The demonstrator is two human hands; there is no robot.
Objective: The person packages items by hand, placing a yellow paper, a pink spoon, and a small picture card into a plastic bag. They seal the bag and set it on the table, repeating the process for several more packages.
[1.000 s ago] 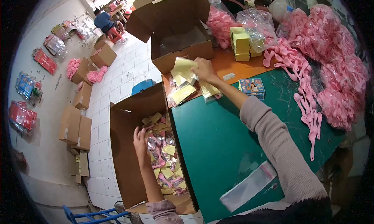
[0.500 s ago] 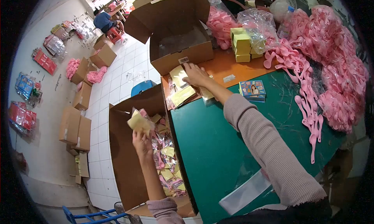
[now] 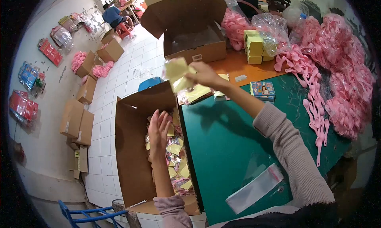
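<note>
My right hand [image 3: 206,76] is raised over the table's left edge, pinching a clear plastic packet with a yellow paper [image 3: 177,70] in it. Below it, more yellow-paper packets [image 3: 197,94] lie on the table edge. My left hand [image 3: 158,127] hovers above the open cardboard box [image 3: 133,148], fingers spread and holding nothing. Inside that box is a heap of packets [image 3: 174,149] with yellow papers and pink spoons.
On the green table [image 3: 222,148] lie clear plastic bags [image 3: 254,190], printed cards [image 3: 262,89] and pink spoons [image 3: 315,113]. Behind stand yellow paper stacks [image 3: 254,47], bagged spoons [image 3: 337,69] and another open box [image 3: 194,47]. A person [image 3: 113,17] sits far off.
My right hand has lifted a packet off the table edge and moved it toward the box. My left hand has let go of its packet and opened over the box.
</note>
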